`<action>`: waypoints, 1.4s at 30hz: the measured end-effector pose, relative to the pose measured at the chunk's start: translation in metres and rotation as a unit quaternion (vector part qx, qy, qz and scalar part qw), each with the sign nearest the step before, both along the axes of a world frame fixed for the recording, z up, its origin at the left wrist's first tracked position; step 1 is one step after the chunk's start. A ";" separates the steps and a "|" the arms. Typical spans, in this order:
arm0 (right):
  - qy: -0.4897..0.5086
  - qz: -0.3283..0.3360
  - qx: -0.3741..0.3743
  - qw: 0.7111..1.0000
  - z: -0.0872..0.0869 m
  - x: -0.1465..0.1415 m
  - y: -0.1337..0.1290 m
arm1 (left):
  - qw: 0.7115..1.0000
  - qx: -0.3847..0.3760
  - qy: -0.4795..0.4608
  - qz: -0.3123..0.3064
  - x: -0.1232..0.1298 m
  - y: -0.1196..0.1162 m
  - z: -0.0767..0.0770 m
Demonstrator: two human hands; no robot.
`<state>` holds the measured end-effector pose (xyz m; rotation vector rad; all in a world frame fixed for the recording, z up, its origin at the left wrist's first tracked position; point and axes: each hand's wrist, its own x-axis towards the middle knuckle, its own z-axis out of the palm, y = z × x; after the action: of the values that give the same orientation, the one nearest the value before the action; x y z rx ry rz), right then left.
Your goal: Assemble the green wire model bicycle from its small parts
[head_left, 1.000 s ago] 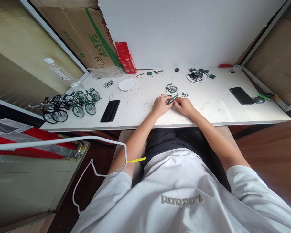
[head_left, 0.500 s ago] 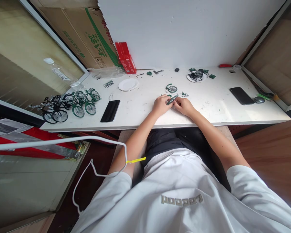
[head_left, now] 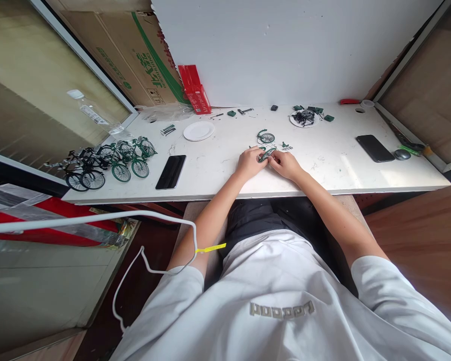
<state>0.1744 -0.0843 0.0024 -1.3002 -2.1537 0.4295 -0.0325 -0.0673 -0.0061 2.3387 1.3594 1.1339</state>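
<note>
My left hand (head_left: 249, 162) is closed around a small green model-bicycle wheel (head_left: 266, 155) over the front middle of the white table. My right hand (head_left: 284, 164) pinches at the right side of the same wheel, its fingertips meeting those of the left. Just beyond the hands lies another wheel (head_left: 266, 138) with a green curved mudguard piece at its left. Small green parts (head_left: 286, 146) rest to the right of it. The fingers partly cover the held wheel, so details of the grip are hidden.
Assembled model bicycles (head_left: 122, 159) stand at the table's left, near a phone (head_left: 171, 172) and a white plate (head_left: 199, 131). Another plate (head_left: 296, 124) holds black parts at the back right. A second phone (head_left: 375, 148) lies right. A white cable (head_left: 143, 214) crosses lower left.
</note>
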 end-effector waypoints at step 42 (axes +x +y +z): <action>-0.023 -0.014 -0.002 1.000 0.000 -0.001 0.000 | 1.000 -0.023 0.001 -0.006 0.000 -0.004 0.006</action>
<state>0.1731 -0.0847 0.0023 -1.3528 -2.1717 0.3969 -0.0323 -0.0712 -0.0002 2.3135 1.3550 1.0860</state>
